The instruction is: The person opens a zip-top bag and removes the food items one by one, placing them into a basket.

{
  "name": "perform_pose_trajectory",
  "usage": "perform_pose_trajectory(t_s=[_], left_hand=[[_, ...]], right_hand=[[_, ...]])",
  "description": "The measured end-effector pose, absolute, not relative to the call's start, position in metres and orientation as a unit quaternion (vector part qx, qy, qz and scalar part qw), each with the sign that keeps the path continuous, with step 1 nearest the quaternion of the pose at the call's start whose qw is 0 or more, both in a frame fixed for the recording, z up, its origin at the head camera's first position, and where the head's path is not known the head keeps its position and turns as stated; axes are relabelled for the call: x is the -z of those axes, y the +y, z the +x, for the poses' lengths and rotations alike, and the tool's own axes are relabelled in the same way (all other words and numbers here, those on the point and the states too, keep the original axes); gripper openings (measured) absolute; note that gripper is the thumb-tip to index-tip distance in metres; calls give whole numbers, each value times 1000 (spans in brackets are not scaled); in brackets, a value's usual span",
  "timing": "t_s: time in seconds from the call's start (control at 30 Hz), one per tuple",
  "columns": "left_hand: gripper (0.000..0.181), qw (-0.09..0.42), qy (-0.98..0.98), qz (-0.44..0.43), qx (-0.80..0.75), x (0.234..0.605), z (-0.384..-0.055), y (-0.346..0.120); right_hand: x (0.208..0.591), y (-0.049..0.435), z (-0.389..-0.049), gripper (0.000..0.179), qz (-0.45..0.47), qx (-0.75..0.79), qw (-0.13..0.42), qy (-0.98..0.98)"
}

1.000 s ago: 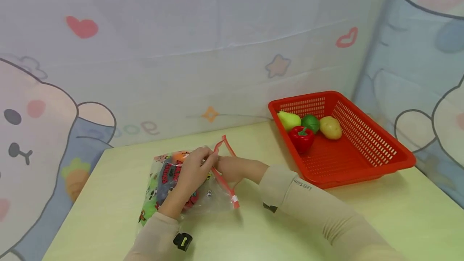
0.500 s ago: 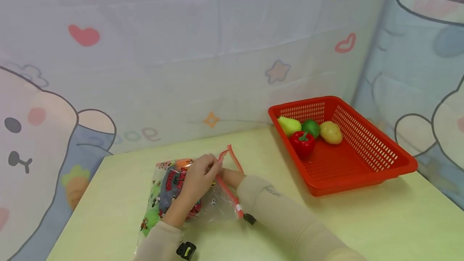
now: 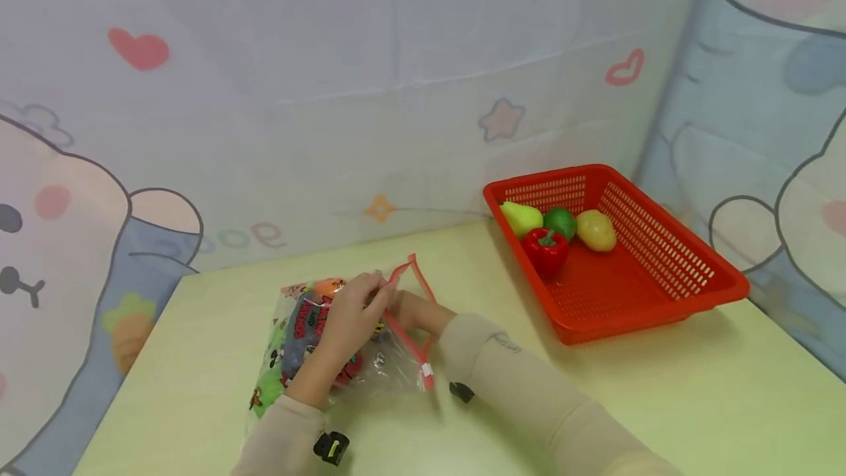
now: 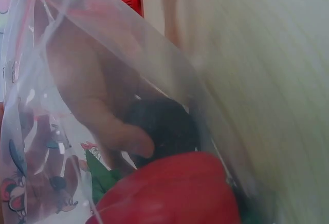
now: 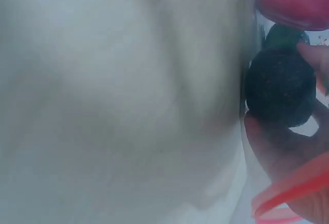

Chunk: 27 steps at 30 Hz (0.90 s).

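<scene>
In the head view my left hand (image 3: 353, 311) pinches the mouth of a clear, cartoon-printed slider zip bag (image 3: 393, 369) with a red zip strip, lying on the table. My right hand (image 3: 411, 310) reaches through the open mouth into the bag, its fingertips hidden there. Both wrist views show the right thumb and fingers around a dark, round, rough-skinned fruit (image 5: 280, 88) like an avocado. A glossy red thing (image 4: 175, 193) lies close against it, with green pieces (image 4: 100, 175) beside it. Orange and green shapes show through the bag's left part.
At the back right stands a red plastic basket (image 3: 651, 318). It holds a green pear (image 3: 522, 219), a red bell pepper (image 3: 546, 252), a round green fruit or vegetable (image 3: 560, 224) and a potato (image 3: 596, 231). A printed cloth (image 3: 317, 131) hangs behind the pale table (image 3: 165, 388).
My right hand and forearm have moved left, deeper into the bag. The left hand keeps its grip at the bag's mouth. The basket and its contents stay put.
</scene>
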<state>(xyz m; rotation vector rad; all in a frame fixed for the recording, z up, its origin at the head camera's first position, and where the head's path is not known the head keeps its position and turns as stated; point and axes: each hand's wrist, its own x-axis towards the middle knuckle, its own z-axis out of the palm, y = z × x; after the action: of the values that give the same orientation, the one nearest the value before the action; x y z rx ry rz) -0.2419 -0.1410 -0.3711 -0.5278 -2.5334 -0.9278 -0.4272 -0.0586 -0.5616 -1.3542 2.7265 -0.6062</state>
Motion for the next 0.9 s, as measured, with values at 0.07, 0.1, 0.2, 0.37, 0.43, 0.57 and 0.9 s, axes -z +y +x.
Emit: perform_pose_trajectory(t_s=[0.07, 0.1, 0.2, 0.37, 0.43, 0.57, 0.9], left_hand=[[29, 193, -905, -188, 330, 371, -243, -141], [29, 192, -905, -188, 329, 371, -244, -140], [29, 181, -905, -187, 337, 373, -245, -139], [27, 157, -907, -175, 350, 378, -246, -139], [26, 156, -909, -167, 349, 379, -246, -140], [26, 156, -912, -159, 345, 380, -246, -141], [24, 163, -913, -166, 334, 376, -246, -139]], right_hand=[[495, -41, -375, 30, -401, 215, 52, 889], [467, -33, -352, 31, -380, 227, 74, 894], [429, -17, -318, 34, -339, 254, 107, 899], [409, 4, -292, 52, -316, 241, 122, 909], [405, 12, -290, 54, -319, 242, 129, 907], [387, 35, -289, 61, -315, 245, 165, 902], [327, 92, -277, 64, -305, 276, 202, 889]])
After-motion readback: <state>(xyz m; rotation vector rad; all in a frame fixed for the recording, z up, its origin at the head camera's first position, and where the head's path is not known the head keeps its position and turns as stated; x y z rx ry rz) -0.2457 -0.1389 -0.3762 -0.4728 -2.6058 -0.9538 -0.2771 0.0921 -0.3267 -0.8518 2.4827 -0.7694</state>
